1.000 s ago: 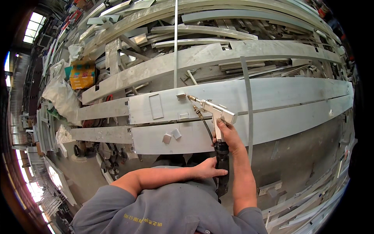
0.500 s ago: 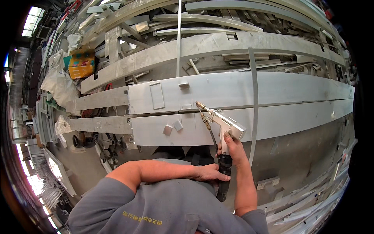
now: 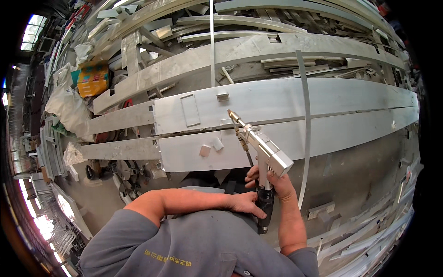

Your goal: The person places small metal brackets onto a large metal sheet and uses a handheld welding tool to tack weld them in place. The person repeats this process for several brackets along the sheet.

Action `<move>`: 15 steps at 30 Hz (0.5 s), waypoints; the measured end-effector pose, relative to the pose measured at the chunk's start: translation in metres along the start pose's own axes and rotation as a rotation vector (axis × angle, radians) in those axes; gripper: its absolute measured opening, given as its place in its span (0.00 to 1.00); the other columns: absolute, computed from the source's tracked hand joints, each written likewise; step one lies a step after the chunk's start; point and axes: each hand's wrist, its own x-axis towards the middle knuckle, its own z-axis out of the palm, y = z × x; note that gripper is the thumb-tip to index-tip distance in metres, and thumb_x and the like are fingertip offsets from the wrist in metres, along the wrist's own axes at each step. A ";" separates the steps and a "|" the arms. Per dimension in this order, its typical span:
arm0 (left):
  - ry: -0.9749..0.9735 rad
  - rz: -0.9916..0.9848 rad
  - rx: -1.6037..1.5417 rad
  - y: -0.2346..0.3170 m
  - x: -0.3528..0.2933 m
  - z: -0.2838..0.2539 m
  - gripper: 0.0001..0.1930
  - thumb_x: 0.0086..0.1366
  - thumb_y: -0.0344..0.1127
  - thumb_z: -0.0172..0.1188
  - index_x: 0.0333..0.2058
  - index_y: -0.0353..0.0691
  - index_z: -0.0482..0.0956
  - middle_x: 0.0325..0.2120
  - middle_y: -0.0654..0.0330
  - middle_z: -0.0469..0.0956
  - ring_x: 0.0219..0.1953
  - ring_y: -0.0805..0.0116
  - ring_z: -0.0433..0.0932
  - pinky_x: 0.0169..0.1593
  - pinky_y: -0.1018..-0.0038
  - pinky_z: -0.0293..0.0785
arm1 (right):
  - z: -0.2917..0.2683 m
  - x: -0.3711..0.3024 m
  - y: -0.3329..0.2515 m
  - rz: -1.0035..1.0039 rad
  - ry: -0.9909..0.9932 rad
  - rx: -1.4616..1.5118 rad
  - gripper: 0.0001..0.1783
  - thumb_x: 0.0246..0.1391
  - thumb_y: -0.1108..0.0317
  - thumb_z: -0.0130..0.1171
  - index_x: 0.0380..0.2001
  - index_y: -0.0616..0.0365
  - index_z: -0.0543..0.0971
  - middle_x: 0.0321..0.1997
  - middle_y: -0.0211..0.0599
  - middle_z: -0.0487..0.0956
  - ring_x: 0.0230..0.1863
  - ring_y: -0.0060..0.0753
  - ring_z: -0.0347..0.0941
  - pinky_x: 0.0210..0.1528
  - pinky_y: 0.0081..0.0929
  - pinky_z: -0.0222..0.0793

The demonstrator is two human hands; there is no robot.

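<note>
My right hand (image 3: 281, 185) is closed round the grip of a silver welding gun (image 3: 270, 150), its fingers showing left of the handle. At the gun's brass-coloured nozzle (image 3: 233, 115), the tip points over the far metal panel (image 3: 272, 99). My left hand (image 3: 249, 204) holds the black sleeve (image 3: 265, 207) below the grip. A small upright bracket (image 3: 222, 97) stands on the far panel beside a rectangular outline (image 3: 189, 111). Two small metal pieces (image 3: 205, 150) lie on the near panel (image 3: 184, 159).
A long metal strip (image 3: 306, 120) crosses both panels right of the gun. Beyond lie long beams (image 3: 194, 64) and heaped metal offcuts. White plastic sacking (image 3: 64, 104) and an orange-yellow package (image 3: 92, 79) sit at left. More metal lengths (image 3: 364, 242) lie at lower right.
The gun has risen toward me, its nozzle further off the panels. My right fingers have shifted on the grip. My left hand stays on the sleeve. The view has moved slightly.
</note>
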 end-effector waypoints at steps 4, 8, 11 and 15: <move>0.027 0.020 0.021 -0.016 -0.043 -0.005 0.19 0.59 0.36 0.72 0.47 0.36 0.81 0.42 0.62 0.82 0.46 0.70 0.78 0.54 0.70 0.74 | 0.031 -0.001 0.035 0.090 0.058 -0.081 0.27 0.60 0.66 0.65 0.59 0.65 0.70 0.34 0.40 0.80 0.30 0.30 0.79 0.34 0.30 0.78; -0.062 0.045 0.044 -0.068 -0.069 -0.028 0.26 0.53 0.25 0.72 0.52 0.34 0.79 0.46 0.60 0.82 0.47 0.66 0.79 0.52 0.67 0.77 | 0.098 0.020 0.074 0.032 0.268 -0.502 0.28 0.56 0.74 0.64 0.59 0.61 0.68 0.32 0.37 0.79 0.30 0.23 0.76 0.32 0.28 0.76; -0.057 0.118 -0.502 -0.095 -0.092 -0.024 0.22 0.51 0.18 0.66 0.48 0.34 0.77 0.38 0.59 0.80 0.44 0.63 0.78 0.48 0.66 0.76 | 0.129 0.038 0.097 0.063 0.368 -0.853 0.32 0.57 0.62 0.65 0.60 0.64 0.67 0.38 0.54 0.82 0.37 0.44 0.82 0.39 0.40 0.77; -0.051 0.188 -0.673 -0.111 -0.114 -0.032 0.25 0.52 0.14 0.63 0.50 0.35 0.77 0.41 0.61 0.80 0.44 0.63 0.79 0.49 0.66 0.76 | 0.146 0.059 0.135 -0.048 0.493 -1.090 0.33 0.58 0.55 0.64 0.58 0.66 0.68 0.42 0.62 0.82 0.45 0.66 0.79 0.47 0.51 0.74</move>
